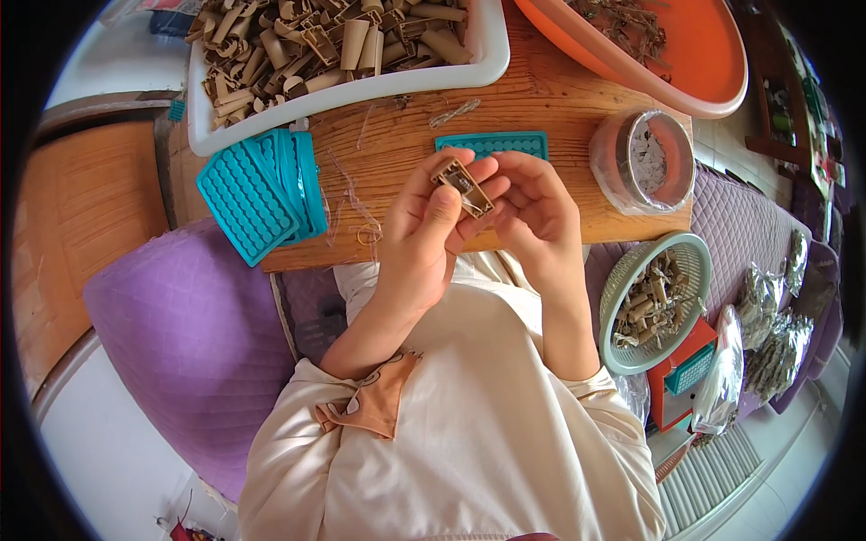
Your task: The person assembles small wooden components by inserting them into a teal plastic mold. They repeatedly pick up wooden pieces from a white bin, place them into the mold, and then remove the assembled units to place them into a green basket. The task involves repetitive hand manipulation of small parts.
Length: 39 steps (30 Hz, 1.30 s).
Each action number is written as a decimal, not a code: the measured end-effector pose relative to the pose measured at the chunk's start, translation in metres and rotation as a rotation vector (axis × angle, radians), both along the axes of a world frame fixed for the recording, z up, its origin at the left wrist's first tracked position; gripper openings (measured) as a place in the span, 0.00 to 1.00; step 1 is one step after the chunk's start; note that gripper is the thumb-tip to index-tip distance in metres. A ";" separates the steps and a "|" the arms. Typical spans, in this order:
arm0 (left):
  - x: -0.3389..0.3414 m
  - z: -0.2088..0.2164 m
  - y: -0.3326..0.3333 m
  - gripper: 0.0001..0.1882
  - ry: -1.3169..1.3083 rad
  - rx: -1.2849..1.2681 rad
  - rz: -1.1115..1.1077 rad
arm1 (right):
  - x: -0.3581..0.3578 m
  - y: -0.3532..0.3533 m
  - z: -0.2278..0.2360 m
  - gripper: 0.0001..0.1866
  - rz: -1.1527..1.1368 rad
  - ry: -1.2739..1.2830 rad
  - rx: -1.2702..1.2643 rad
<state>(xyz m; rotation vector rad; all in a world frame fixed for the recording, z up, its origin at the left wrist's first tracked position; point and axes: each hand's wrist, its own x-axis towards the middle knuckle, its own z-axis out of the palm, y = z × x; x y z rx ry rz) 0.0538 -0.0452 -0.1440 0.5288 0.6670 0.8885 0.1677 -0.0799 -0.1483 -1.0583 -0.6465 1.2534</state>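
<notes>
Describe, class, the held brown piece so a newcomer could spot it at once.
Find the wooden table, then the left hand by its near edge. Pinched there is a small brown piece, its open side showing. Unlike the brown pieces heaped in the white tub, this one is held.

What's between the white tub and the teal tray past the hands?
In the head view, a pale twisted strand lies on the table between the tub and tray.

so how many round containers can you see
3: the orange basin at the far right of the table, the small tub nearer on its right side, the green basket off its near right corner. More may be hidden.
</notes>
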 end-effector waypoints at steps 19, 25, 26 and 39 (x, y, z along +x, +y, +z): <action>-0.059 -0.046 -0.016 0.23 0.339 -0.007 -0.115 | 0.019 0.022 -0.043 0.13 0.254 -0.719 -0.148; -0.070 -0.042 0.004 0.26 0.289 -0.049 -0.138 | 0.005 0.045 -0.068 0.12 0.100 -1.287 0.034; -0.070 -0.040 0.006 0.26 0.275 -0.054 -0.143 | 0.004 0.045 -0.070 0.12 0.125 -1.319 0.030; -0.058 -0.039 0.010 0.20 0.282 -0.013 -0.219 | -0.020 0.022 -0.043 0.14 -0.034 -1.035 0.516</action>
